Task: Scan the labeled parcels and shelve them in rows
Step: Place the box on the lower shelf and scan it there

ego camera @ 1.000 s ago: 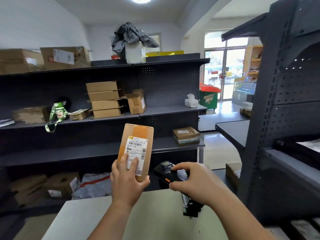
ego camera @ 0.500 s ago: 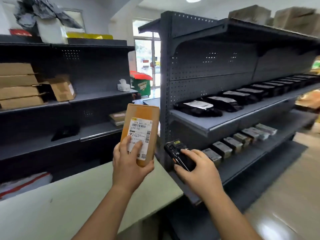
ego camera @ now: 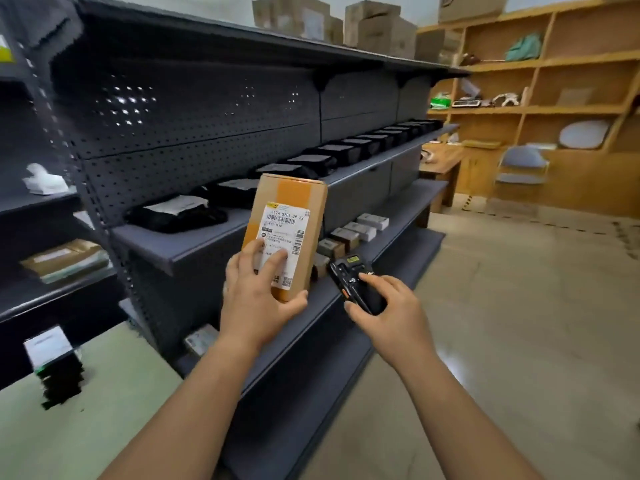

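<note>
My left hand [ego camera: 258, 299] grips a brown cardboard parcel [ego camera: 294, 206] upright by its lower end, its white barcode label facing me. My right hand [ego camera: 388, 306] holds a black handheld scanner [ego camera: 349, 278] just right of the parcel, the thumb on its keypad. Behind them stands a dark grey shelf unit [ego camera: 194, 244]. Its middle shelf carries a row of black labeled bags [ego camera: 175, 216]. The shelf below carries a row of small boxes [ego camera: 346, 235], partly hidden behind the parcel and scanner.
A pale green table [ego camera: 86, 420] lies at lower left with a black device [ego camera: 57, 368] on it. Wooden shelving [ego camera: 554, 109] and a blue chair [ego camera: 523, 164] stand at the far right. Open tiled floor [ego camera: 519, 306] runs along the shelf unit. Cardboard boxes [ego camera: 377, 26] sit on top.
My view has swung right, from the back shelves to along the grey shelf unit. Both hands keep their hold; parcel and scanner now sit closer to the shelf rows.
</note>
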### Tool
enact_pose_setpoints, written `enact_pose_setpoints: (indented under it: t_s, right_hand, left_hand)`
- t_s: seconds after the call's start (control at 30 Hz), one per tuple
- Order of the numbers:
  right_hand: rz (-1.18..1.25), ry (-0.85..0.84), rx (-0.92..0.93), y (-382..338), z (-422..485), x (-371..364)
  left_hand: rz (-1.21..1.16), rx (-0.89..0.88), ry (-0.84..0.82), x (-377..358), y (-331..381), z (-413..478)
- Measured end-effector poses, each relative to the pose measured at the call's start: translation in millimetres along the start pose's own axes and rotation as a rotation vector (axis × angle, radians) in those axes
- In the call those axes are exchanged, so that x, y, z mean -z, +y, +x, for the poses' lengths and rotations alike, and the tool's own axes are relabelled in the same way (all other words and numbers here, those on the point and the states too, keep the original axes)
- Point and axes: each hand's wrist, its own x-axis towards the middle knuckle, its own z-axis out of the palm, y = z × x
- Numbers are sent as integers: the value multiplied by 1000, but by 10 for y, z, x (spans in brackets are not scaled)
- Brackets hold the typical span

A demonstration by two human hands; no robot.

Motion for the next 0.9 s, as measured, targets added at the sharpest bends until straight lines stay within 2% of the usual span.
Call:
enact_pose_setpoints:
  t_s: [0.27, 0.6, 0.9]
  right_hand:
    - [-81, 112, -120, 1205, 1136, 320]
    - [-145, 235, -364, 2530, 2621, 764]
    - [-157, 262, -415, 4058, 4155, 1206]
  left_hand:
    - [-128, -99, -155, -1667, 474, 968]
    - [-241, -194, -334, -3742, 1056, 2350]
    - [-264, -210, -421, -5613, 1850, 3568]
